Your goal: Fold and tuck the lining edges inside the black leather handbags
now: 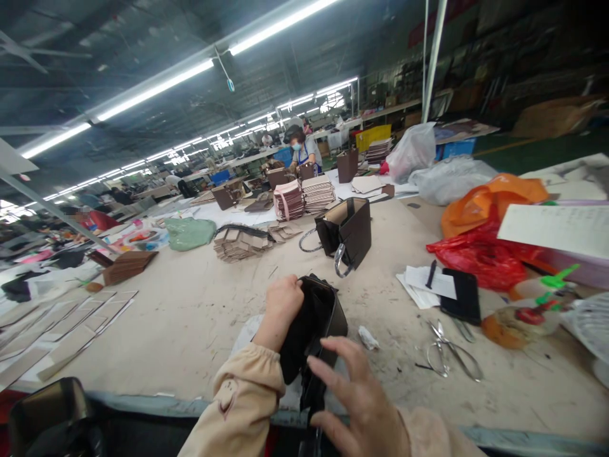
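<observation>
A dark handbag [337, 316] with black lining lies tilted at the table's front edge, its mouth toward me. My left hand [281, 306] is closed on the upper rim of that bag, fingertips hidden inside the lining. Beside the bag's near side, my right hand [359, 397] has its fingers spread and curved, with nothing between them. Whether its fingertips touch the bag I cannot tell. Farther back stands a finished-looking dark brown handbag [359, 235] with clear-wrapped handles.
Scissors [447, 352], a black phone [460, 297] and glue bottles [516, 324] lie to the right, near a red plastic bag [485, 254]. Stacked brown pieces [242, 243] sit mid-table. Flat panels [71, 327] lie left. A co-worker [304, 152] sits across the table.
</observation>
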`<state>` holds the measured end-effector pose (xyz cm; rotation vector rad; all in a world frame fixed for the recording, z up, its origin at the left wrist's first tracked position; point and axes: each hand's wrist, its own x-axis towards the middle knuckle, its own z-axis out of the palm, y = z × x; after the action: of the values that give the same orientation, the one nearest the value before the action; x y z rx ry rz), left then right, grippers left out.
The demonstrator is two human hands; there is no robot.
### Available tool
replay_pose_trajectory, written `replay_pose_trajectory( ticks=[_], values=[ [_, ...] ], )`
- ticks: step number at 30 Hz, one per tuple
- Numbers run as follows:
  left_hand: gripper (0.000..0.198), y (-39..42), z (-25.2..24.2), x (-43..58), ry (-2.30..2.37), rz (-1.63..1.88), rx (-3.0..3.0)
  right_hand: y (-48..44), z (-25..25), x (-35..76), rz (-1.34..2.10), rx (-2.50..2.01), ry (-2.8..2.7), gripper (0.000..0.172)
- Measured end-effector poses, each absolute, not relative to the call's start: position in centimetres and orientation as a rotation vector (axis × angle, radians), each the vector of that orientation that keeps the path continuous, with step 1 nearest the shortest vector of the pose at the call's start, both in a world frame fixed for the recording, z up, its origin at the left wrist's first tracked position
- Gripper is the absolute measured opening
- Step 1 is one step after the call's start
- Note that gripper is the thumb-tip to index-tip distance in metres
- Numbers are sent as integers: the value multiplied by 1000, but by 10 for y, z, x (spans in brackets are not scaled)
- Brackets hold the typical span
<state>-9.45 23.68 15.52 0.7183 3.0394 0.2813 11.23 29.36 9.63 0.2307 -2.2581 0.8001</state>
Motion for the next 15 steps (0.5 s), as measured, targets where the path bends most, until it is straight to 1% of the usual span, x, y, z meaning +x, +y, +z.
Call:
replay_pose_trajectory(
  ticks=[2, 4, 6, 9, 10, 11, 12, 15],
  values=[
    [26, 235, 158, -96, 2993, 351, 729, 281, 94, 114, 682, 389, -2210, 58],
    [29, 229, 164, -97, 2903, 431, 746, 272, 94, 114, 635, 424, -2205, 55],
    [38, 217, 172, -98, 2787, 511, 757, 266, 95, 114, 664, 384, -2251, 43],
    [54, 186, 182, -97, 2646, 628, 728, 263, 94, 119, 758, 308, -2324, 17],
    [57, 174, 184, -95, 2617, 664, 718, 263, 92, 121, 781, 277, -2333, 15],
    [58, 163, 185, -92, 2591, 697, 718, 264, 90, 122, 794, 253, -2335, 20],
    [57, 153, 185, -89, 2595, 691, 742, 266, 88, 124, 796, 234, -2328, 29],
    [46, 134, 179, -76, 2725, 438, 855, 273, 81, 129, 767, 183, -2306, 57]
  ],
)
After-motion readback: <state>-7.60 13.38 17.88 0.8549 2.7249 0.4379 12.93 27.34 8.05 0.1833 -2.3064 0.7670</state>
